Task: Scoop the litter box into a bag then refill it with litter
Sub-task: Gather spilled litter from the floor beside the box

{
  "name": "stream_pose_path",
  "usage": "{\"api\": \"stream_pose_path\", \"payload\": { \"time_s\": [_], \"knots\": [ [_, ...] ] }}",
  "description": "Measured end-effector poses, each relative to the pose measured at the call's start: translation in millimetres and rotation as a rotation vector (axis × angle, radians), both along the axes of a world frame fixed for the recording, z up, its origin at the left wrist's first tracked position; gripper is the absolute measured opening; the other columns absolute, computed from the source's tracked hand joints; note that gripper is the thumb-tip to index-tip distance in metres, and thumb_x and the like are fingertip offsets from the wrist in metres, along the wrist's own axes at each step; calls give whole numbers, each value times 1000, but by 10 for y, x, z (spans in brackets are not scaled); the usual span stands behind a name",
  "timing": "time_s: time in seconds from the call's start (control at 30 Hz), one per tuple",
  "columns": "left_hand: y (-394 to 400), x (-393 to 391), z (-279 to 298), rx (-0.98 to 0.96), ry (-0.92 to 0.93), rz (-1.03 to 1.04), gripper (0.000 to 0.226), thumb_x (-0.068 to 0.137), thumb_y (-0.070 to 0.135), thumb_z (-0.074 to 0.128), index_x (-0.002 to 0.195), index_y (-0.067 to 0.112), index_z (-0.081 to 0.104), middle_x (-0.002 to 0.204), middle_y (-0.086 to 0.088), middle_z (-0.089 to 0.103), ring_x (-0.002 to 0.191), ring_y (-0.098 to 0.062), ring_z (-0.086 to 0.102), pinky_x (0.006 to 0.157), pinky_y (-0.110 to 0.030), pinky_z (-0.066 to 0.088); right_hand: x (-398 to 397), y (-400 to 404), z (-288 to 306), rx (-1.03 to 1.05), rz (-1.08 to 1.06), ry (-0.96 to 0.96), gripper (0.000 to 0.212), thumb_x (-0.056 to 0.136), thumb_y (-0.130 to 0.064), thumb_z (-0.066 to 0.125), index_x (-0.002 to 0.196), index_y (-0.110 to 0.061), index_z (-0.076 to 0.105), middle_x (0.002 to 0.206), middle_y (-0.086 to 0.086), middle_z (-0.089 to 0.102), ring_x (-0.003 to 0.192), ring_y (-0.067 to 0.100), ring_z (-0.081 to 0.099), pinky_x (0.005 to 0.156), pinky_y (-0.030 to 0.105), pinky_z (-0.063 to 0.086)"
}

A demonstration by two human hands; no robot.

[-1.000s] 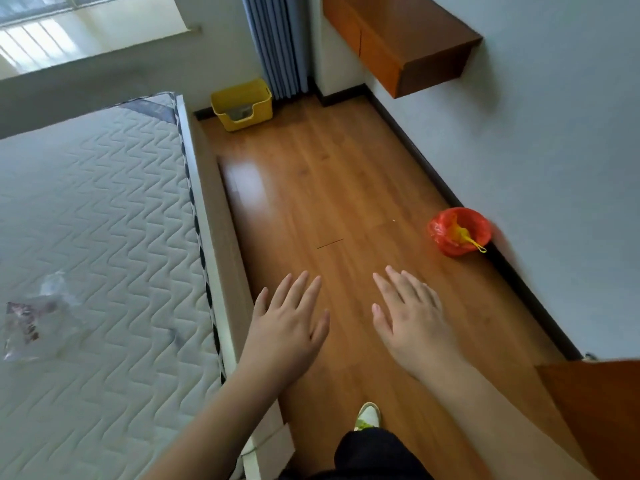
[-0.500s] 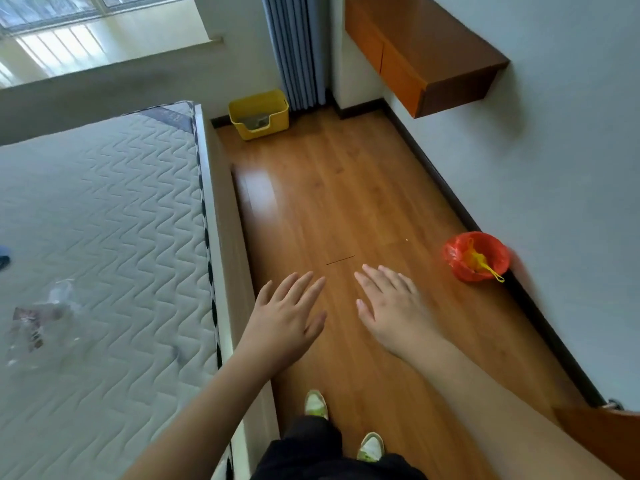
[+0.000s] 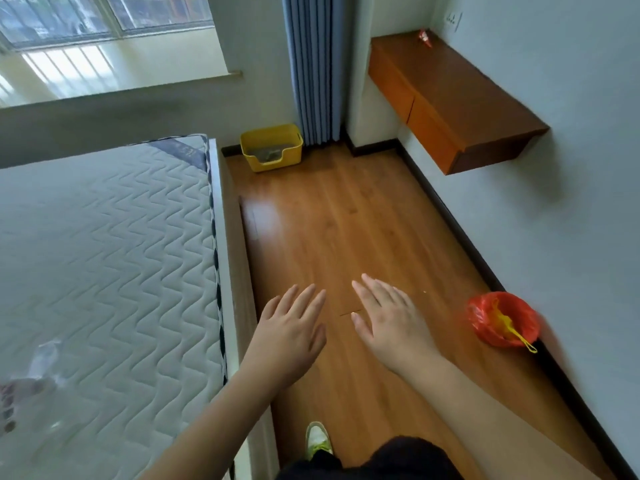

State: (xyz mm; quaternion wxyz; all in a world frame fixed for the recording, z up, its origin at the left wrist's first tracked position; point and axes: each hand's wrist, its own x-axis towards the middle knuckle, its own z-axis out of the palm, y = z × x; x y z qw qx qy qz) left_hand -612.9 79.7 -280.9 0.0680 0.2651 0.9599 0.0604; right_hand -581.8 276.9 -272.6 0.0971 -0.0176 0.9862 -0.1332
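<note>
A bedroom seen from a head-worn camera looking down. One bare quilted mattress (image 3: 104,254) on a pale bed frame fills the left side; every place below is given relative to this mattress. To its right runs a strip of glossy wooden floor (image 3: 346,230), bounded on the far right by a white wall (image 3: 571,220) with a dark skirting board. Beyond the mattress's far end are a window (image 3: 104,15) with a sunlit sill and one blue-grey curtain (image 3: 313,64). Well to the right of the mattress, fixed to the wall, hangs one brown floating shelf unit (image 3: 450,102) with a small red item on its top, too small to identify.

One yellow litter box (image 3: 271,147) sits on the floor just past the mattress's far right corner, next to the curtain. Its long axis runs left to right, and its lowered entry notch faces the camera; grey litter shows inside.

One red plastic bag (image 3: 502,318) stands open on the floor far right of the mattress, against the wall, with one yellow scoop (image 3: 509,323) inside it, handle pointing down-right over the rim.

Two bare hands reach forward over the floor just right of the mattress's edge: the left hand (image 3: 291,334) and the right hand (image 3: 388,320), both flat, palms down, fingers spread, holding nothing. One pale shoe (image 3: 317,439) shows below them.
</note>
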Motion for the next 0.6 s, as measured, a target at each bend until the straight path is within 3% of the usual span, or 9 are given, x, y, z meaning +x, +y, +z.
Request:
{"api": "stream_pose_path", "payload": {
  "time_s": [0.13, 0.27, 0.37, 0.6],
  "knots": [
    [85, -552, 126, 0, 52, -32, 59, 98, 50, 20, 146, 24, 42, 150, 1, 45, 142, -23, 35, 114, -48, 32, -432, 59, 44, 63, -7, 29, 68, 91, -55, -2, 151, -30, 16, 160, -3, 14, 146, 14, 10, 117, 35, 0],
    [365, -1089, 166, 6, -21, -39, 69, 93, 60, 2, 154, 31, 20, 161, 7, 21, 150, -18, 9, 122, -45, 9, -964, 258, 74, 115, -29, 32, 70, 89, -57, -6, 151, -31, 15, 160, -3, 10, 147, 16, 3, 117, 37, -2],
    [580, -1506, 117, -17, -48, -23, 70, 93, 62, 0, 154, 32, 14, 162, 8, 16, 150, -16, 3, 122, -44, 2, -1400, 479, 76, 115, -43, 5, 60, 97, -55, 6, 152, -31, 12, 161, -2, 6, 148, 17, 1, 118, 37, 0],
    [1055, -2498, 209, -79, -62, 25, 63, 98, 60, 12, 154, 30, 17, 161, 8, 19, 150, -12, 8, 121, -45, 8, -2494, 969, 106, 69, 3, -17, 56, 99, -52, 15, 152, -34, 9, 161, -5, 2, 147, 15, 4, 118, 34, 5]
  ]
}}
